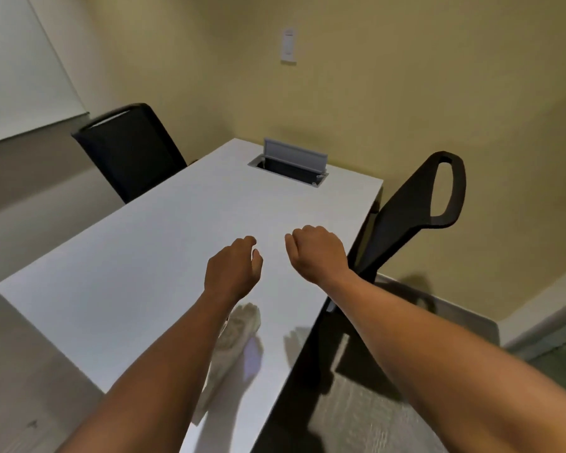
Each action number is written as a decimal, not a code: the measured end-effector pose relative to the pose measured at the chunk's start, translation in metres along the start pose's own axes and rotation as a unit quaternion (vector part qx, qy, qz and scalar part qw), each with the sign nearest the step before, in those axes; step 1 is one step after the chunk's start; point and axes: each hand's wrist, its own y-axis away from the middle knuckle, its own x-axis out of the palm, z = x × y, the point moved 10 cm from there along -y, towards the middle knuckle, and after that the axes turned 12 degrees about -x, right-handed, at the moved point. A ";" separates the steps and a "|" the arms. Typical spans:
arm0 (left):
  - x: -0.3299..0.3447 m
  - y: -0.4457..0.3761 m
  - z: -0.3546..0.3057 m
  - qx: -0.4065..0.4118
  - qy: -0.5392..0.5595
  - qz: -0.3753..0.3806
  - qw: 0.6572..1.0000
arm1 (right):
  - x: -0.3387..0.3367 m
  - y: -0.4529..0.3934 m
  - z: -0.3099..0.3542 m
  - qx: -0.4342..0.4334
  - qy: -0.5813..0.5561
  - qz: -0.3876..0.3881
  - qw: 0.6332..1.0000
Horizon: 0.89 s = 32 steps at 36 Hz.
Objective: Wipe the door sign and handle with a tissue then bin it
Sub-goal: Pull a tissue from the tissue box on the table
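Hovering empty, both hands [232,269] loosely curled

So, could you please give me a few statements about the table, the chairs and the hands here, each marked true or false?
1. Both hands, left and right, are over the white rectangular table. True.
2. The left hand holds a tissue. False: neither hand shows a tissue; both have loosely curled fingers and hold nothing visible.
3. The grey flap of the cable box set into the tabletop stands open. True.
4. Three black chairs stand at the table. False: only two show, a black mesh-back chair on the left side and a black chair with a loop-shaped top on the right.
5. A white wall plate is on the yellow wall. True.
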 end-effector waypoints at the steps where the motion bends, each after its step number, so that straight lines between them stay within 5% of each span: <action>1: 0.002 0.001 0.009 -0.008 -0.003 0.002 1.000 | 0.006 -0.004 0.005 -0.007 -0.003 0.005 1.000; 18: 0.021 0.025 0.133 -0.192 0.013 0.067 0.979 | 0.089 -0.044 0.087 -0.157 -0.049 0.046 0.985; 32: 0.054 0.084 0.191 -0.228 -0.055 0.131 0.963 | 0.159 -0.022 0.146 -0.233 -0.066 0.177 0.954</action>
